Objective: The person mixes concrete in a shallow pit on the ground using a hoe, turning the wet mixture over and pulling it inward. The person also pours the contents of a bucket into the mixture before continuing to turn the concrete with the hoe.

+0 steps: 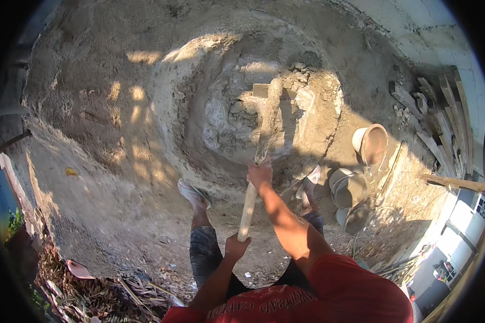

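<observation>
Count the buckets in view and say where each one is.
3, all to the right of the feet: an upper bucket, a middle bucket just below it, and a lower bucket in shadow. Others may be hidden.

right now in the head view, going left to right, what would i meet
Yellow scrap, left foot, left hand, right hand, right foot, buckets, pile of planks; both hands hold a long-handled tool.

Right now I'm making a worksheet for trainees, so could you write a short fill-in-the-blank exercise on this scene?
1. The left hand and right hand grip a handle made of ____.
2. The shirt is mostly ____.
3. The buckets are on the person's ____ side.

Missing words: wood; red; right.
</observation>
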`<state>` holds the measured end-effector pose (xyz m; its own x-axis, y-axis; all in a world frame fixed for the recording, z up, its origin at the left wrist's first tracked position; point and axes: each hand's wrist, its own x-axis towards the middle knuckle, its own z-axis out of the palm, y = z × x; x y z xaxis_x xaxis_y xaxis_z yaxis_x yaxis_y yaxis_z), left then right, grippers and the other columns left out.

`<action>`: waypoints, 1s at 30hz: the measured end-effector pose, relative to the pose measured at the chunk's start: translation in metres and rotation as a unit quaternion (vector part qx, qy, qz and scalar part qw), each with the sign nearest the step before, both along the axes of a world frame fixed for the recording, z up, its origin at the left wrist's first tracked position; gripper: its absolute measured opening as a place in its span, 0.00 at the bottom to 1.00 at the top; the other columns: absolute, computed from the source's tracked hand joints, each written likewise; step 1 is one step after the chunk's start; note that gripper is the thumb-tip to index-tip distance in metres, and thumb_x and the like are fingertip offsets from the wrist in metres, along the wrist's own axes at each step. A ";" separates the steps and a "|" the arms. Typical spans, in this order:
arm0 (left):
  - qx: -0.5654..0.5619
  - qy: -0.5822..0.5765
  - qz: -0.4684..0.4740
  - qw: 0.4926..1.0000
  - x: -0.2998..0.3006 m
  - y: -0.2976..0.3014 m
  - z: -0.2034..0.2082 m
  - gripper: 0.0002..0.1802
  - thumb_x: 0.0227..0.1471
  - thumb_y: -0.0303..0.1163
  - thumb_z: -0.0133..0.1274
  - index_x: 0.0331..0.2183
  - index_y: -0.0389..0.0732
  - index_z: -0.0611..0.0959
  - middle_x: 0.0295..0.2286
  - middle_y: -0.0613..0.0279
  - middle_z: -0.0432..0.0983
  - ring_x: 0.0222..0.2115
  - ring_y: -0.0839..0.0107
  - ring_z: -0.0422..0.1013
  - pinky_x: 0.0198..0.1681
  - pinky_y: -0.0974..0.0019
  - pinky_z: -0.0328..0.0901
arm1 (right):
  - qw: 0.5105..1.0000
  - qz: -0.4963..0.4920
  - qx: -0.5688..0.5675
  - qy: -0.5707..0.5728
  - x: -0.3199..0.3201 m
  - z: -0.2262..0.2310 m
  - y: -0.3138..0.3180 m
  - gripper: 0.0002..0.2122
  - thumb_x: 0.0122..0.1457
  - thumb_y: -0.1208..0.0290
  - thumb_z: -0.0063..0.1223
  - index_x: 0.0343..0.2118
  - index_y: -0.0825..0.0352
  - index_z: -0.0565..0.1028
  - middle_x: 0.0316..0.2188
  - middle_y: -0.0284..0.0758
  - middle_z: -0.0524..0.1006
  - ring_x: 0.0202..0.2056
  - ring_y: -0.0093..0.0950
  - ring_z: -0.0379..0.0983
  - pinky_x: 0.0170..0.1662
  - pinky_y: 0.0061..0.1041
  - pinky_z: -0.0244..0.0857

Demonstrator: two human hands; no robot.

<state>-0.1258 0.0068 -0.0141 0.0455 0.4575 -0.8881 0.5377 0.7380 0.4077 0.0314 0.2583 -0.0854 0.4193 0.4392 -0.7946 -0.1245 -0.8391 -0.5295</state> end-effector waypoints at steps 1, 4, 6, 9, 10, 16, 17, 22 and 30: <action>0.032 0.029 -0.022 0.999 0.005 -0.005 0.007 0.17 0.46 0.40 0.66 0.29 0.34 0.84 0.23 0.49 0.81 0.24 0.62 0.79 0.29 0.56 0.70 | 1.000 -0.002 0.002 -0.003 0.004 0.028 -0.009 0.15 0.55 0.69 0.58 0.40 0.71 0.67 0.18 0.38 0.73 0.14 0.29 0.72 0.18 0.30 0.68; 0.082 -0.038 0.054 0.994 0.030 -0.007 -0.002 0.15 0.47 0.38 0.65 0.30 0.35 0.85 0.23 0.49 0.81 0.26 0.63 0.80 0.31 0.60 0.70 | 0.989 -0.013 0.144 -0.003 0.030 0.082 -0.013 0.11 0.56 0.73 0.57 0.37 0.71 0.68 0.17 0.33 0.72 0.13 0.24 0.69 0.16 0.26 0.64; 0.022 -0.052 0.050 0.997 0.059 0.046 -0.019 0.14 0.48 0.36 0.65 0.33 0.36 0.85 0.25 0.51 0.82 0.28 0.65 0.80 0.31 0.61 0.70 | 0.977 0.000 0.206 -0.050 0.051 0.122 0.035 0.10 0.58 0.74 0.54 0.38 0.71 0.68 0.17 0.32 0.73 0.13 0.23 0.69 0.17 0.24 0.63; 0.127 -0.112 0.039 0.985 0.118 0.168 -0.029 0.17 0.49 0.39 0.65 0.36 0.36 0.84 0.25 0.49 0.81 0.26 0.62 0.78 0.32 0.62 0.70 | 0.856 0.109 0.276 -0.424 0.114 0.085 0.124 0.22 0.55 0.66 0.56 0.48 0.77 0.70 0.36 0.55 0.78 0.42 0.45 0.76 0.51 0.42 0.67; 0.127 -0.099 0.024 0.987 0.126 0.194 -0.034 0.19 0.49 0.40 0.65 0.36 0.35 0.83 0.26 0.49 0.81 0.27 0.60 0.78 0.32 0.60 0.70 | 0.886 0.119 0.264 -0.363 0.120 0.098 0.163 0.25 0.54 0.63 0.56 0.49 0.78 0.68 0.35 0.54 0.79 0.41 0.47 0.77 0.49 0.40 0.68; -0.034 -0.122 -0.034 0.991 0.133 0.191 0.019 0.18 0.48 0.40 0.65 0.29 0.36 0.78 0.15 0.65 0.70 0.14 0.74 0.67 0.18 0.65 0.62 | 0.983 0.113 0.000 -0.147 0.199 -0.081 0.133 0.18 0.53 0.59 0.54 0.31 0.75 0.79 0.25 0.51 0.80 0.31 0.43 0.81 0.37 0.39 0.72; -0.045 -0.099 0.001 0.994 0.094 0.174 0.023 0.17 0.48 0.40 0.65 0.30 0.37 0.78 0.15 0.66 0.70 0.13 0.75 0.66 0.17 0.66 0.61 | 0.976 0.152 -0.015 -0.159 0.150 -0.079 0.112 0.19 0.53 0.59 0.52 0.28 0.75 0.79 0.24 0.50 0.80 0.29 0.40 0.81 0.37 0.38 0.72; -0.089 -0.078 0.024 0.993 -0.006 0.101 0.060 0.20 0.47 0.42 0.64 0.32 0.33 0.81 0.18 0.58 0.76 0.16 0.71 0.73 0.21 0.63 0.68 | 0.999 0.005 -0.035 0.001 0.037 -0.028 0.045 0.10 0.57 0.72 0.54 0.31 0.76 0.70 0.18 0.40 0.73 0.16 0.32 0.72 0.18 0.32 0.69; 0.020 0.011 -0.042 0.999 -0.006 0.005 0.074 0.20 0.46 0.41 0.65 0.38 0.37 0.84 0.28 0.46 0.81 0.32 0.52 0.80 0.36 0.56 0.72 | 0.997 -0.040 0.067 0.013 0.015 0.073 -0.036 0.11 0.58 0.73 0.55 0.39 0.68 0.66 0.18 0.32 0.69 0.14 0.25 0.68 0.15 0.26 0.64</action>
<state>-0.1319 0.0123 0.0601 0.0660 0.4884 -0.8701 0.6055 0.6736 0.4240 0.0466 0.2221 -0.0129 0.4366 0.5078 -0.7426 -0.2030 -0.7485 -0.6313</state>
